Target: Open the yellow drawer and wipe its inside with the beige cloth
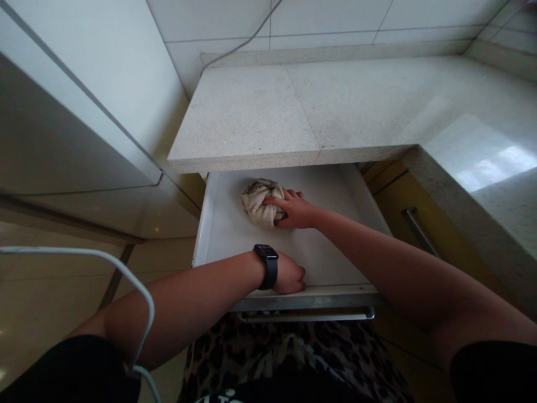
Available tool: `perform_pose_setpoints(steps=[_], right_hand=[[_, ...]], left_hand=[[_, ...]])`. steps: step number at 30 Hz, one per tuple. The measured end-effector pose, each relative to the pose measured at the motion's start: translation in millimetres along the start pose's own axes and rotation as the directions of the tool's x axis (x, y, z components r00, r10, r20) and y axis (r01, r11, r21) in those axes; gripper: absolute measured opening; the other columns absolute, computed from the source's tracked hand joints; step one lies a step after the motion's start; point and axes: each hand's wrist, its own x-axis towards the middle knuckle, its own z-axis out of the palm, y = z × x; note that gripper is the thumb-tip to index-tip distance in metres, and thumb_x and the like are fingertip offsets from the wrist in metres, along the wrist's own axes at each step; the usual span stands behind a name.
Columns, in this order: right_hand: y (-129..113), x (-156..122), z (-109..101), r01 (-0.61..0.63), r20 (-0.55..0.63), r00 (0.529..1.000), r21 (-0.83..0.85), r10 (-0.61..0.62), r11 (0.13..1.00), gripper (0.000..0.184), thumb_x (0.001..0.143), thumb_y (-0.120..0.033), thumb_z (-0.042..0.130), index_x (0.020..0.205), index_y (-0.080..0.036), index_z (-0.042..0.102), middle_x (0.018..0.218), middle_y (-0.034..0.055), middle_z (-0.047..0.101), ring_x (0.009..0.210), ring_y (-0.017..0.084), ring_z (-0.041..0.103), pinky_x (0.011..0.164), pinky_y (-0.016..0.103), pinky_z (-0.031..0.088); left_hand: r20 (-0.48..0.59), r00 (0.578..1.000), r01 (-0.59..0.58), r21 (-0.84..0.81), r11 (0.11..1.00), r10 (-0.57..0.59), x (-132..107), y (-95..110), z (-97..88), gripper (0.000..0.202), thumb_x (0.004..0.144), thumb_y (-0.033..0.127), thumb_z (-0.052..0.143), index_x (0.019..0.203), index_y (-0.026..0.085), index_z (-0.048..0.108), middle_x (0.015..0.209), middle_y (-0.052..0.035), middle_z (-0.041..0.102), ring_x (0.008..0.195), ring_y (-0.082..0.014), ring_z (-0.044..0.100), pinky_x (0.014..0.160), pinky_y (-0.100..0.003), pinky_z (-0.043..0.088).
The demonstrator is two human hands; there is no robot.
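Note:
A pulled-out white drawer (pixel 226 235) lies below the countertop, its inside in view. My right hand (pixel 293 209) is closed on a crumpled beige cloth (pixel 260 206) with dark stains, pressed on the drawer floor towards the back left. My left hand (pixel 290 274), with a black watch (pixel 267 258) on the wrist, rests at the drawer's front wall. Its fingers are curled in, and whatever they may hold is hidden.
A speckled stone countertop (pixel 251 117) overhangs the drawer's back and turns along the right side. A tall white cabinet (pixel 104 73) stands at left. A metal drawer handle (pixel 310 317) is in front of my body. A white cable (pixel 104 254) loops near my left arm.

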Motion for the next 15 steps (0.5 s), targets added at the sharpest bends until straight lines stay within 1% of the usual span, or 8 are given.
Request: perform_pose_setpoints(steps=[4, 7, 11, 15], right_hand=[[-14, -2, 1, 0.140, 0.067, 0.988, 0.002, -0.139, 0.990, 0.080, 0.079, -0.058, 0.065, 0.154, -0.050, 0.039, 0.156, 0.0086, 0.029, 0.143, 0.034, 0.029, 0.118, 0.062, 0.023], [-27, -3, 2, 0.221, 0.101, 0.970, -0.008, -0.219, 0.975, 0.078, 0.081, -0.059, 0.062, 0.155, -0.049, 0.038, 0.155, 0.0095, 0.032, 0.138, 0.032, 0.033, 0.115, 0.062, 0.025], [-31, -3, 4, 0.247, 0.109, 0.963, 0.005, -0.246, 0.969, 0.077, 0.081, -0.057, 0.062, 0.154, -0.052, 0.037, 0.153, 0.0072, 0.034, 0.139, 0.032, 0.033, 0.115, 0.062, 0.026], [-19, 0, 0, 0.226, 0.104, 0.968, 0.043, -0.229, 0.973, 0.076, 0.080, -0.056, 0.064, 0.152, -0.050, 0.041, 0.158, 0.0058, 0.031, 0.145, 0.032, 0.030, 0.119, 0.063, 0.023]], left_hand=[[-0.006, 1.000, 0.020, 0.019, 1.000, -0.020, -2, 1, -0.4, 0.072, 0.091, 0.049, 0.020, 0.133, 0.011, 0.064, 0.128, -0.0248, 0.068, 0.122, -0.0361, 0.068, 0.109, -0.052, 0.057], [-0.014, 0.999, 0.030, 0.009, 1.000, -0.030, -3, 2, -1.1, 0.069, 0.091, 0.046, 0.022, 0.131, 0.012, 0.065, 0.129, -0.0256, 0.067, 0.123, -0.0386, 0.068, 0.109, -0.055, 0.056], [-0.011, 0.999, 0.031, 0.018, 0.999, -0.031, -4, 3, -1.7, 0.068, 0.091, 0.045, 0.022, 0.131, 0.010, 0.064, 0.126, -0.0268, 0.068, 0.122, -0.0397, 0.068, 0.109, -0.057, 0.056], [-0.014, 1.000, 0.024, 0.031, 0.999, -0.023, -2, 2, 0.1, 0.069, 0.092, 0.047, 0.019, 0.132, 0.012, 0.064, 0.127, -0.0251, 0.068, 0.122, -0.0369, 0.069, 0.109, -0.054, 0.057]])
